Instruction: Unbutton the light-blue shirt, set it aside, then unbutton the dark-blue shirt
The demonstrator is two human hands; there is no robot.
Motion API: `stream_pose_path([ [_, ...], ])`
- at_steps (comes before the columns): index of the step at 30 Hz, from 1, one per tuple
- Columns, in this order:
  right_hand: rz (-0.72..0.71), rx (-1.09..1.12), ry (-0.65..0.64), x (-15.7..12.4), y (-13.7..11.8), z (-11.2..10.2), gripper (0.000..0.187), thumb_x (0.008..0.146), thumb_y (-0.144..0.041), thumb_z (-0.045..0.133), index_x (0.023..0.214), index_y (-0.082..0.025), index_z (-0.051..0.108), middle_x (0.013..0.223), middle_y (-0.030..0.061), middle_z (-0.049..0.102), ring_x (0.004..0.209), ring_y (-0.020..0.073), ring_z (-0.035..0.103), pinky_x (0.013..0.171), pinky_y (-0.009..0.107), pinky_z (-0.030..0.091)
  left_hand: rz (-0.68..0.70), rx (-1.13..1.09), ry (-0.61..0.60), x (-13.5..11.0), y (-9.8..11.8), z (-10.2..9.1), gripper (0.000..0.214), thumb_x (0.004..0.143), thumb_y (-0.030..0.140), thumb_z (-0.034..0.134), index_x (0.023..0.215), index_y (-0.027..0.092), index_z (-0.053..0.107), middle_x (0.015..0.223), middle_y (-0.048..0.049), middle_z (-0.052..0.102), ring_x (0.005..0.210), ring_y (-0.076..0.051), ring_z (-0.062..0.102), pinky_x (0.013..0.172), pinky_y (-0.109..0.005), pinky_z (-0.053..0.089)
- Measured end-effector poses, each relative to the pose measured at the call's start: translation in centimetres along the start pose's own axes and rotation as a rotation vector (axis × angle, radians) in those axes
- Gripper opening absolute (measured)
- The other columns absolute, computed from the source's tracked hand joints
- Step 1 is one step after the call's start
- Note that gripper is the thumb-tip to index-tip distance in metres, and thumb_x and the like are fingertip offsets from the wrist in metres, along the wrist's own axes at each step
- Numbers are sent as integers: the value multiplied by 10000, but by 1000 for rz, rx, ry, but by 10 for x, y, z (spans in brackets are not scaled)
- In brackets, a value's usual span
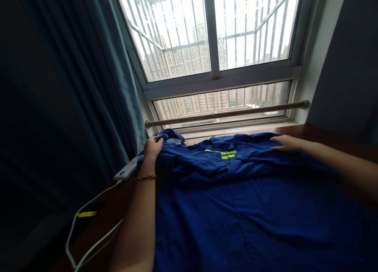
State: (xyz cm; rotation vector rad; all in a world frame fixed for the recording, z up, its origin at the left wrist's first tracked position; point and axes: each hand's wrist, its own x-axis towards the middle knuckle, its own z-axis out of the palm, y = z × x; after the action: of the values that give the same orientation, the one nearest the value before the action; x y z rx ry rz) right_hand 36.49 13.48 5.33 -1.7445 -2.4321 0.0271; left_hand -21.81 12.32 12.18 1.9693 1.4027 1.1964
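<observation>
A blue work shirt point(242, 201) with yellow-green reflective stripes point(226, 153) lies spread on a dark wooden surface point(112, 209), its collar toward the window. My left hand point(152, 146) is closed on a bunched sleeve or shoulder of the shirt at its far left. My right hand point(286, 143) lies flat with fingers stretched out on the shirt's far right shoulder.
A white power bank or phone point(126, 171) lies left of the shirt with a white cable point(88, 228) trailing toward me. A dark teal curtain point(73, 98) hangs at the left. A wooden rail point(227, 113) runs along the barred window point(212, 39) behind.
</observation>
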Motion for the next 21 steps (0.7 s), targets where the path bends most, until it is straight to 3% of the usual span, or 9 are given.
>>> stream_pose_path([
  [2,-164,97,-121,8,-39,12,538,752,-405,589,1209,-147,468,1075,110,563,978,211,523,838,255,385,-28,111,90,4,11,31,221,712,371,576,757,156,551,685,-33,589,764,-195,557,718,-304,388],
  [3,-192,87,-166,10,-56,17,501,743,-385,594,1173,-148,492,1047,104,567,953,219,532,825,263,395,-32,287,84,3,19,51,256,709,374,590,814,142,566,787,-71,615,825,-223,562,755,-326,399],
  [5,-194,-1,-200,11,-80,24,302,768,-312,553,1023,-153,568,982,99,572,896,222,550,784,275,411,23,338,-5,-4,33,97,335,671,386,643,881,130,592,918,-107,623,916,-250,556,824,-333,399],
  [7,-157,-110,-173,10,-88,26,175,801,-215,473,912,-146,589,941,108,574,868,223,560,756,286,416,181,409,-179,-18,42,143,386,710,413,611,973,131,590,1031,-122,599,1007,-245,527,893,-320,377],
  [10,-12,-231,-127,6,-68,17,210,777,-99,436,919,-123,588,951,140,579,912,250,555,768,324,415,307,583,-389,-41,41,195,472,774,484,513,1103,146,542,1194,-142,511,1133,-260,437,953,-372,334],
  [14,405,-304,-159,-4,-8,-14,280,775,-78,427,984,-98,613,1056,195,556,1017,298,511,834,401,388,251,726,-365,-59,26,221,491,865,494,314,1179,159,489,1285,-134,445,1209,-274,353,1000,-456,251],
  [17,779,-397,-116,-6,15,-33,346,817,-125,365,1030,41,581,1039,326,510,999,416,488,813,578,332,269,766,-325,-61,19,224,485,883,471,270,1208,170,466,1305,-122,431,1218,-277,338,999,-468,243],
  [19,777,-412,-46,0,4,-34,359,821,-160,399,1070,42,559,1092,343,469,1029,459,443,816,650,270,285,779,-310,-61,18,225,486,885,467,264,1218,172,460,1294,-123,442,1206,-283,352,987,-474,257],
  [21,511,-339,13,13,-30,-21,310,806,-171,468,1060,-31,577,1127,282,475,1050,432,434,836,623,290,293,786,-298,-61,19,225,487,886,466,258,1234,184,448,1288,-125,446,1190,-287,373,972,-475,276],
])
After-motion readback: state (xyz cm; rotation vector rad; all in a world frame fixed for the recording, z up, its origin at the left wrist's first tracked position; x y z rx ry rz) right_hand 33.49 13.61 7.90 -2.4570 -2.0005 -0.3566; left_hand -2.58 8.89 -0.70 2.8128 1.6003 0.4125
